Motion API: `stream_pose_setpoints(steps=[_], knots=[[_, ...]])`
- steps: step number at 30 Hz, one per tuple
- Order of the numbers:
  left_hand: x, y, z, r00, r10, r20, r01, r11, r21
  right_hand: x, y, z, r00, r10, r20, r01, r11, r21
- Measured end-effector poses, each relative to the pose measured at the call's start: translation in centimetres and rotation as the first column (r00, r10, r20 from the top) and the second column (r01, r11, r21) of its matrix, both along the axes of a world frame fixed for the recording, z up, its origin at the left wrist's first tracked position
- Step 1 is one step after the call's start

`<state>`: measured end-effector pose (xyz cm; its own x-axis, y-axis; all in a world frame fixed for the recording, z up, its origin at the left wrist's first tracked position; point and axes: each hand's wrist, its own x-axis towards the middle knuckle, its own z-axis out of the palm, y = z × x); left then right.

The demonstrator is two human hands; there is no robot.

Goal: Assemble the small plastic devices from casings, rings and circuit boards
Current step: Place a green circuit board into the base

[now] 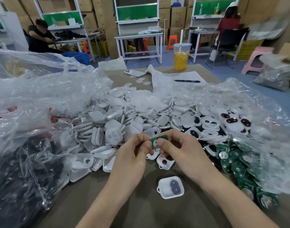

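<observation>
Pinching a green circuit board (155,142) at centre frame between both hands. Gripped on its left edge by the left hand (132,153), fingers curled, thumb up against the board. Gripped on its right half by the right hand (182,152), likewise curled, thumb pressed onto the face. Just below the board, a white piece (153,155): held or merely lying on the table (141,211), impossible to tell.

Probably the board-fitting step: turning the board to the right way round before seating it. Waiting low in the frame, just below and right of the hands: an open white casing (171,187) with a dark pad inside, flat on the table, untouched. Behind the hands, across mid frame, a heap of white casings (118,122); at lower right, a spill of spare green boards (239,163) on clear plastic.

Next, as a judgement only: lowering the board into the open casing, matched to its outline, pressed level without flexing it.
</observation>
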<state>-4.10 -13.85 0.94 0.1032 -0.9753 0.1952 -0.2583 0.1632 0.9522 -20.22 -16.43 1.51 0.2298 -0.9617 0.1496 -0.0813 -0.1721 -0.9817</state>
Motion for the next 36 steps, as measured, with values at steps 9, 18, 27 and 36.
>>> stream_pose_setpoints(steps=[9,18,27,36], knots=[[0.7,0.3,0.5,0.999,0.001,0.045,0.001,0.998,-0.056,-0.2,0.2,-0.2,0.991,-0.008,-0.137,-0.005,0.996,-0.093],[1.1,0.2,0.2,0.968,0.048,0.247,-0.008,0.987,-0.158,-0.4,0.4,0.1,0.98,-0.017,-0.2,-0.011,0.99,-0.137],[1.3,0.4,0.3,0.947,0.078,0.313,0.004,0.967,-0.254,-0.1,0.8,0.4,0.987,-0.019,-0.159,-0.002,0.992,-0.129],[1.4,0.3,0.3,0.988,0.004,0.153,0.018,0.99,-0.143,-0.2,0.7,0.9,0.995,0.001,-0.102,-0.007,0.998,-0.058]])
